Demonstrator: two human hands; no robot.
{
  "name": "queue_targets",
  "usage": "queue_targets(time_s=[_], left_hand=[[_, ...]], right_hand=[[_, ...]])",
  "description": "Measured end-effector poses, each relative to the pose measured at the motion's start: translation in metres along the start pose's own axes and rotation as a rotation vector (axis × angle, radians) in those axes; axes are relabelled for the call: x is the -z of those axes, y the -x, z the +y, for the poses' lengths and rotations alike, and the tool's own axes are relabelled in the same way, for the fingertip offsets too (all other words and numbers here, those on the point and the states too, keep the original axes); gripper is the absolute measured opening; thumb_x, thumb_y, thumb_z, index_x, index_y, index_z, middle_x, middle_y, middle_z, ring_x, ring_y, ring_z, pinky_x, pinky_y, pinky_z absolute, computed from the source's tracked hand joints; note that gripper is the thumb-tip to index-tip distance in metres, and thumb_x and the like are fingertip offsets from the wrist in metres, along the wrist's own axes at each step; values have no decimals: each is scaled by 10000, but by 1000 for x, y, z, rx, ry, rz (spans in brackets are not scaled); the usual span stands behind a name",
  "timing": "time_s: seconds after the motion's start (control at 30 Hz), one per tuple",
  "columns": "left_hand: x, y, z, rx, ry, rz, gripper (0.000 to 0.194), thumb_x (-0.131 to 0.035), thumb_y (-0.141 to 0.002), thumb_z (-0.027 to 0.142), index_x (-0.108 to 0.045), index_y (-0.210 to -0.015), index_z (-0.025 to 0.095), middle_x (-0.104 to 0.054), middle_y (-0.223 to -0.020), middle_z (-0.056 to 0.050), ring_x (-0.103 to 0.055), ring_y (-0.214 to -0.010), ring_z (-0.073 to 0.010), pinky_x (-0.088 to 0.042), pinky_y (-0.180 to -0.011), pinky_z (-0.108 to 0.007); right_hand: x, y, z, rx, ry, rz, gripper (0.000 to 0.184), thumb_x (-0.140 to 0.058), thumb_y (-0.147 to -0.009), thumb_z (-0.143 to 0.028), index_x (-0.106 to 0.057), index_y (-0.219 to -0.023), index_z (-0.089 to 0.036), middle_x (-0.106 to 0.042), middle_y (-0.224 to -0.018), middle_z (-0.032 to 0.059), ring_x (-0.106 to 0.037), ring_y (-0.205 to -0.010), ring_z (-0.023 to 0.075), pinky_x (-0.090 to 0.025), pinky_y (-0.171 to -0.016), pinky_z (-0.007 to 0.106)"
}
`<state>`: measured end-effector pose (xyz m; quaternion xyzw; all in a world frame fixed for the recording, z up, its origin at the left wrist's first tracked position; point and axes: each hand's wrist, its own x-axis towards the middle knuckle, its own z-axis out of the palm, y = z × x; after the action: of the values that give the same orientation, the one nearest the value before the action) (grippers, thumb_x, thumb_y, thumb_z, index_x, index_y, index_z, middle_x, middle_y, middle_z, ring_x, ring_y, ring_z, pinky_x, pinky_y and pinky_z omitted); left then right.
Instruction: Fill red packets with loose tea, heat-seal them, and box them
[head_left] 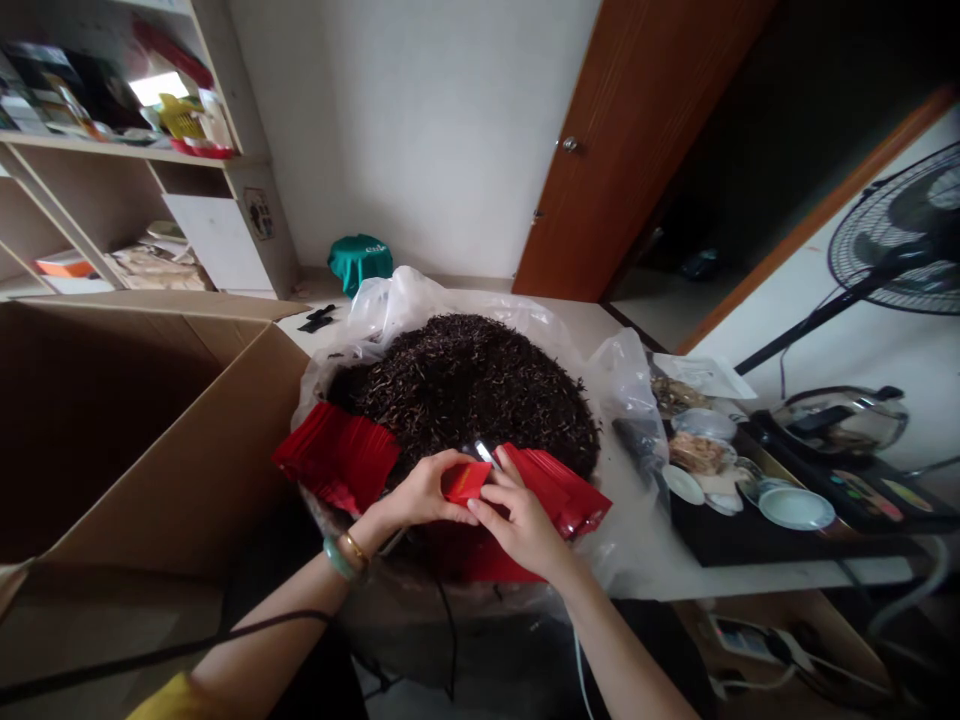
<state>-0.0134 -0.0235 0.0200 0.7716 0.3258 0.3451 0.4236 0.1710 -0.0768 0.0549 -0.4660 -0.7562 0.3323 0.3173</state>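
My left hand [429, 490] is closed round a small red packet [466, 483], its thumb and fingers on the packet's left side. From the other side my right hand [523, 508] grips the same packet, fingers bent. A shiny metal piece [483, 453] shows just beyond my right fingertips; its full shape is hidden. Both hands are over the near edge of a large heap of dark dried leaves, like loose tea [465, 385], inside a clear plastic bag [409, 295]. Stacks of flat red packets lie left [337, 455] and right [559, 485] of my hands.
An open cardboard box [180, 470] stands at the left. On the right, a dark tray [720, 540] holds cups and lidded dishes, beside a glass kettle [840, 420]. A fan [900, 235] stands behind them. A green bag [360, 262] is near the wall.
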Motion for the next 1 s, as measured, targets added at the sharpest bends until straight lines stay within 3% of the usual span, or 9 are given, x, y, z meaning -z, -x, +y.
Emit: queue_targets(time_s=[0.13, 0.27, 0.4, 0.57, 0.7, 0.8, 0.87, 0.93, 1.0], left_hand=[[3, -1, -14, 76, 131, 120, 651, -846, -534, 453, -612, -1060, 148, -657, -963, -65, -601, -864, -218, -487, -797, -331], [12, 0, -14, 44, 299, 199, 669, -828, -594, 419, -549, -1151, 174, -643, -974, -58, -601, -875, -203, -483, -811, -323], [21, 4, -6, -8, 337, 201, 642, -797, -653, 411, -517, -1188, 190, -632, -1004, -70, -599, -890, -203, -478, -815, -322], [20, 4, -11, -2, 451, 192, 654, -787, -660, 451, -486, -1176, 185, -605, -925, -52, -589, -848, -187, -468, -791, -313], [13, 3, -21, -26, 397, 277, 757, -819, -621, 440, -438, -1232, 205, -576, -893, -25, -575, -841, -180, -461, -787, -310], [8, 4, -25, -50, 325, 361, 823, -840, -588, 442, -416, -1257, 218, -580, -895, -22, -570, -820, -173, -464, -768, -305], [6, 5, -25, -67, 277, 402, 855, -840, -586, 453, -394, -1277, 220, -578, -877, -16, -563, -779, -159, -468, -735, -293], [6, 6, -24, -90, 218, 428, 886, -829, -595, 474, -362, -1304, 222, -574, -858, -7, -560, -742, -148, -473, -705, -284], [6, 7, -23, -125, 124, 431, 873, -808, -611, 506, -363, -1308, 225, -569, -837, 4, -563, -715, -142, -482, -685, -283]], right_hand=[[1, -18, -7, 42, 80, -8, 220, -544, -889, -377, -725, -883, -252, -678, -1121, 73, -318, -1380, 327, -193, -1119, 587], [0, -37, -12, 31, 99, -22, 273, -549, -886, -394, -698, -1081, -273, -662, -1212, 61, -382, -1354, 312, -135, -1135, 606], [-1, -49, -19, 13, 77, -104, 378, -539, -896, -408, -581, -1268, -356, -595, -1318, 9, -393, -1353, 282, -37, -1147, 609], [0, -52, -29, -10, 79, -154, 392, -538, -892, -459, -588, -1261, -338, -575, -1341, 16, -399, -1351, 266, -44, -1156, 588], [4, -50, -34, 1, 30, -92, 359, -551, -881, -464, -644, -1185, -297, -658, -1229, 32, -494, -1274, 261, -100, -1163, 559], [9, -60, -27, -4, -105, 75, 352, -487, -915, -459, -660, -1138, -249, -729, -1043, 57, -629, -1083, 238, -302, -1108, 496], [11, -76, -14, -48, -174, 183, 375, -445, -929, -453, -643, -1147, -221, -721, -1035, 81, -645, -1038, 235, -433, -1008, 442], [8, -99, 4, -82, -109, 143, 363, -482, -906, -398, -623, -1177, -202, -691, -1105, 102, -630, -1070, 237, -452, -989, 428], [0, -124, 23, -125, 94, 12, 427, -523, -871, -304, -549, -1286, -207, -578, -1304, 118, -540, -1208, 242, -435, -1010, 432]])
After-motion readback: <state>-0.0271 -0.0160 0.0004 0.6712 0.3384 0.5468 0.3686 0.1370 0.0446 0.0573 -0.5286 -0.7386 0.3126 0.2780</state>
